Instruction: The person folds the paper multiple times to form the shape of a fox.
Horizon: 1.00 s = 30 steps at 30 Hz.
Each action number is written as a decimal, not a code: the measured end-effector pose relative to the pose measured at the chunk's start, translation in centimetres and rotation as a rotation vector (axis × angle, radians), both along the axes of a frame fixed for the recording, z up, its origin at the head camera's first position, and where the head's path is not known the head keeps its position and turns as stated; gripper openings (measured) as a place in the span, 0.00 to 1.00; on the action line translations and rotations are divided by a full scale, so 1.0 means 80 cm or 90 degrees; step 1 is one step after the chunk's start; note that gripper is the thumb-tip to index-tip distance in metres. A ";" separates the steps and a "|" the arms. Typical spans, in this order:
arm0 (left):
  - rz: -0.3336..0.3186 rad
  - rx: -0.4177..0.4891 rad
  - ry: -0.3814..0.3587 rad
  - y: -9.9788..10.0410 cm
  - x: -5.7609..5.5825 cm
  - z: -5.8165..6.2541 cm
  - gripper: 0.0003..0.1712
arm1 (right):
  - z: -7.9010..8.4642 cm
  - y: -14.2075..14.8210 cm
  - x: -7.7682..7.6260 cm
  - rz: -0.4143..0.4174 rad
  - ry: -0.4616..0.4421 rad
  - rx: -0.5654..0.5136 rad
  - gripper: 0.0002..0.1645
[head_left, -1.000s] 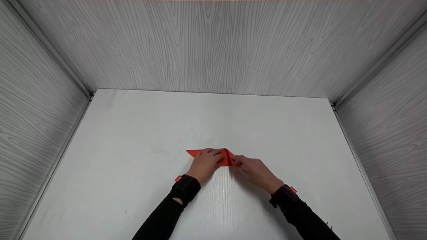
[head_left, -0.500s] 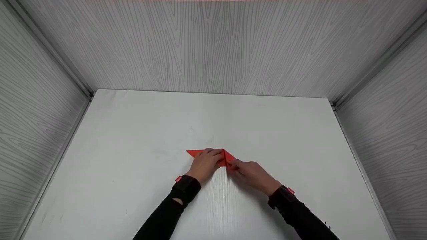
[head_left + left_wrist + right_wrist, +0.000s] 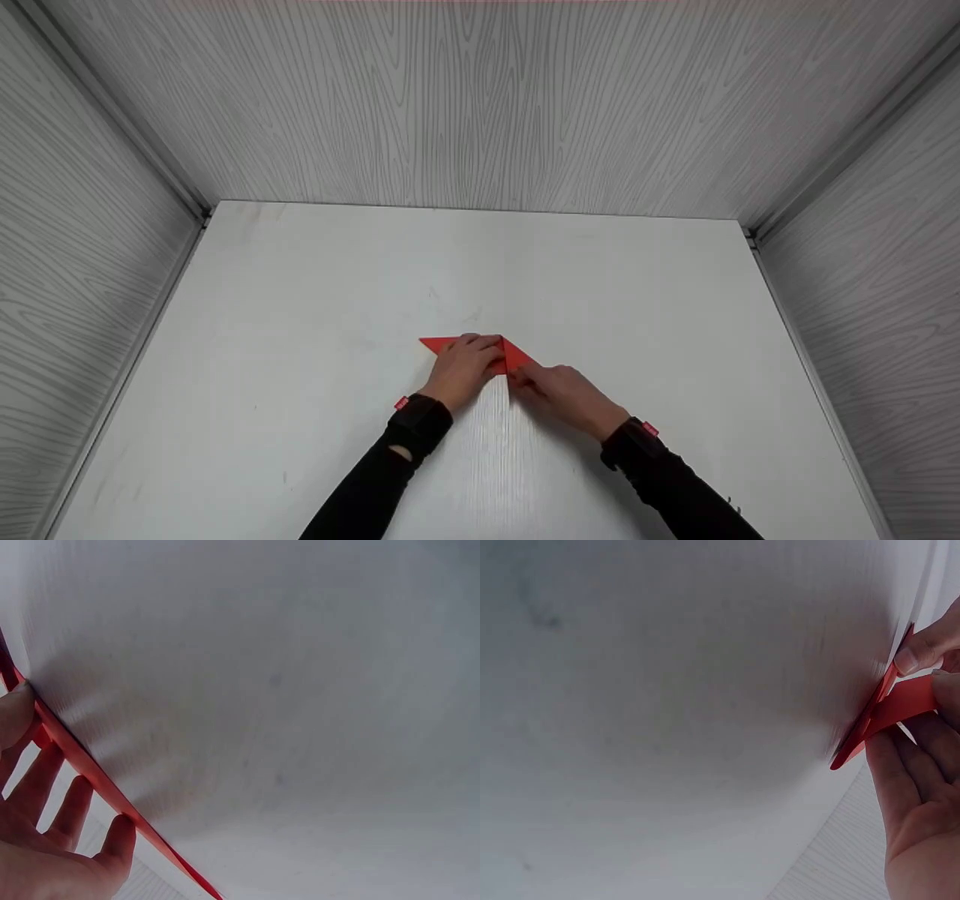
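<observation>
A folded sheet of red paper (image 3: 516, 354) lies on the white table, its left tip pointing out past my left hand (image 3: 459, 366). That hand rests on the paper with its fingers spread, and in the left wrist view the fingertips press along the thin red strip of paper (image 3: 97, 778). My right hand (image 3: 574, 394) pinches the right-hand part, which is folded down toward me at a crease. Seen from the right wrist, a red flap (image 3: 906, 701) stands up from the sheet between the right thumb and fingers. The flap's end is hidden by the right hand.
The white tabletop (image 3: 315, 300) spreads around the hands. Grey wood-grain panels (image 3: 480, 105) rise at its back and both sides. A black band (image 3: 418, 424) sits on the left wrist, and another band (image 3: 632, 442) on the right.
My right hand has moved slightly left and toward me, bringing the paper's right part down at the crease. My left hand has stayed in place on the sheet.
</observation>
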<state>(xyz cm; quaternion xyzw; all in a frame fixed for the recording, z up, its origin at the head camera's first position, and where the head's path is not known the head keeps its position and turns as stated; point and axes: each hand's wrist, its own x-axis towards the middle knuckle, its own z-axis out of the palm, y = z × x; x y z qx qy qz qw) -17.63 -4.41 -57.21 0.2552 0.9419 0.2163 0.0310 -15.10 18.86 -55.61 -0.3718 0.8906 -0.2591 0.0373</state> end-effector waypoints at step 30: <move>-0.012 -0.035 0.016 0.002 0.000 0.005 0.24 | -0.004 -0.006 0.003 -0.001 -0.012 0.038 0.11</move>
